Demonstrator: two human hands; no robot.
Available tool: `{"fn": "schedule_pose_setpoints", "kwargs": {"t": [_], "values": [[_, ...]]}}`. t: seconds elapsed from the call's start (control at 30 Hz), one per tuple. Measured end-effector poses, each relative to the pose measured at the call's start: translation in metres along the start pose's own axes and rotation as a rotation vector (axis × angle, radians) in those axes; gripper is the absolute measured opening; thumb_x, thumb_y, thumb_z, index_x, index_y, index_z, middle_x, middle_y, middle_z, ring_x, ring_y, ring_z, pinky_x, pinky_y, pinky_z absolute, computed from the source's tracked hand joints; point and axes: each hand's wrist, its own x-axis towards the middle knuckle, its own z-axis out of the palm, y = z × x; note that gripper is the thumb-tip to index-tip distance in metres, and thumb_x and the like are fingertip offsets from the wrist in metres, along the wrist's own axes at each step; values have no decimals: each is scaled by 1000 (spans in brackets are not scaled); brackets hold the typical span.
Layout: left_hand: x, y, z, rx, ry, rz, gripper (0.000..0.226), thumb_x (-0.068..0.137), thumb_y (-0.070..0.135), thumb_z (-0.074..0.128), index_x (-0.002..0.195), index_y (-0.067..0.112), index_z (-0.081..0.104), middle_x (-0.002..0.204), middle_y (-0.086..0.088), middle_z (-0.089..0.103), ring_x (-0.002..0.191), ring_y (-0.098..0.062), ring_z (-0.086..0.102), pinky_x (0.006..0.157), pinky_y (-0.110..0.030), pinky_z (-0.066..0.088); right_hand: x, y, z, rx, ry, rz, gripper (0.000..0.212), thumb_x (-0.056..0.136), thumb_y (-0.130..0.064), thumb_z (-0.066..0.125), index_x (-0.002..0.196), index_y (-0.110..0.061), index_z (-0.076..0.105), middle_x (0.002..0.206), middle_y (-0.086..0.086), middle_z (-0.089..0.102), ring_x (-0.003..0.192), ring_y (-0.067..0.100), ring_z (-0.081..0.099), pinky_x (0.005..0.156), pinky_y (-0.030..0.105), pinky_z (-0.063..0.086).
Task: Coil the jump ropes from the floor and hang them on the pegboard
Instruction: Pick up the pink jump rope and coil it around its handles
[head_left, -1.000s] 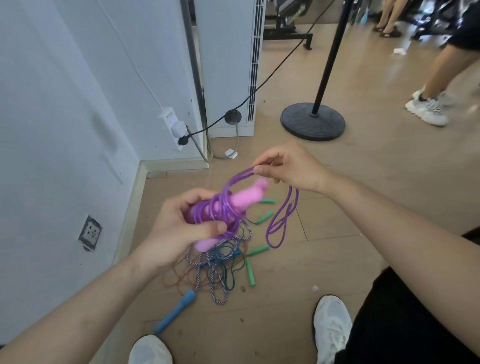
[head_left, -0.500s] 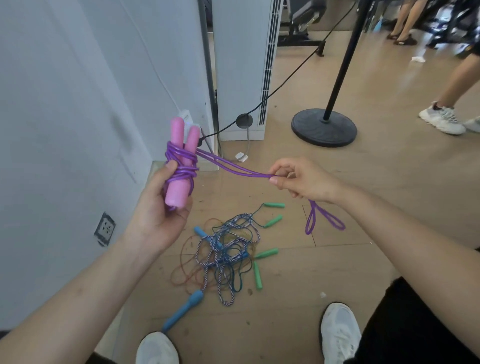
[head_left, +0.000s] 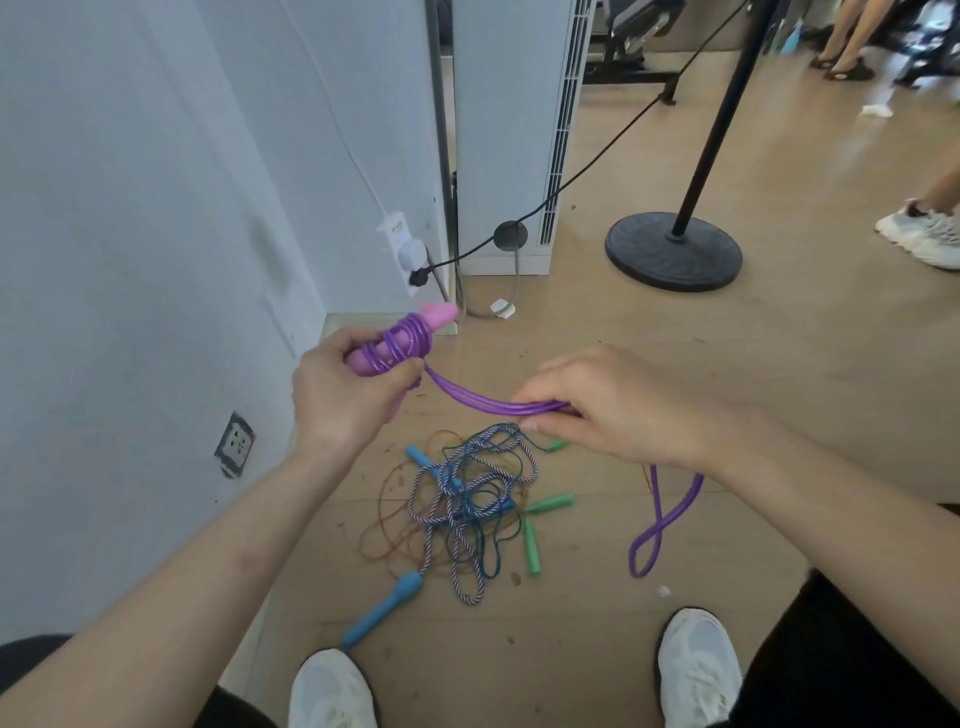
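My left hand (head_left: 345, 395) grips the two pink handles (head_left: 410, 335) of a jump rope, held side by side with several turns of purple rope (head_left: 478, 397) wound round them. A doubled strand runs from the handles to my right hand (head_left: 602, 408), which pinches it. Below that hand the rope's free loop (head_left: 657, 525) hangs toward the floor. On the floor under my hands lies a tangled pile of ropes (head_left: 467, 499): a striped blue-white one, a thin orange one, with blue handles (head_left: 382, 613) and green handles (head_left: 531, 543). No pegboard is in view.
A white wall (head_left: 130, 234) with sockets stands at left, a white appliance (head_left: 511, 135) behind. A black stand base (head_left: 672, 252) sits on the wooden floor at right, with a black cable stretched past it. Other people's feet (head_left: 922, 236) are at far right. My white shoes (head_left: 698, 670) are below.
My left hand has lowered and tipped the wrapped handles from upright to pointing away. My right hand has slid closer along the rope, and more turns lie round the handles.
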Motion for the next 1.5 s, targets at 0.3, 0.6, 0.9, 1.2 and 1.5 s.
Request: {"fn": "schedule_pose_setpoints", "kwargs": {"t": [0.3,0.6,0.9,1.2,1.5], "values": [[-20,-3,16,630,-280,543,45,66,51,80,106,42,64,94,18,61,92,-11,60,62,-27,42,-1,19,-8,54,331,42,13,89,-32,72,97,-23,73,75,-14,60,66,4,50,64,21,43],[-24,-2,22,479,-592,751,46,56,35,80,100,36,67,91,18,64,87,-13,60,77,-40,49,3,43,-4,67,327,150,20,87,-42,72,99,-26,75,86,-8,70,75,13,58,71,41,51],[-21,8,11,-516,-844,-47,61,52,15,84,110,7,69,97,-11,72,83,-23,68,74,-30,56,7,73,-3,396,282,257,18,96,-22,65,104,-12,77,68,0,63,56,2,48,56,23,45],[-19,18,4,-920,-741,-402,20,56,27,87,73,24,78,78,5,69,64,-8,58,63,-22,44,8,75,4,492,282,303,24,97,-19,63,120,-17,68,72,-10,61,69,10,59,56,25,53],[-16,21,2,-1019,-531,-483,10,77,32,71,76,26,79,86,6,71,71,-7,56,73,-24,39,6,39,36,230,-87,215,6,101,-29,54,96,-29,57,68,-7,49,62,7,44,63,32,39]]}}
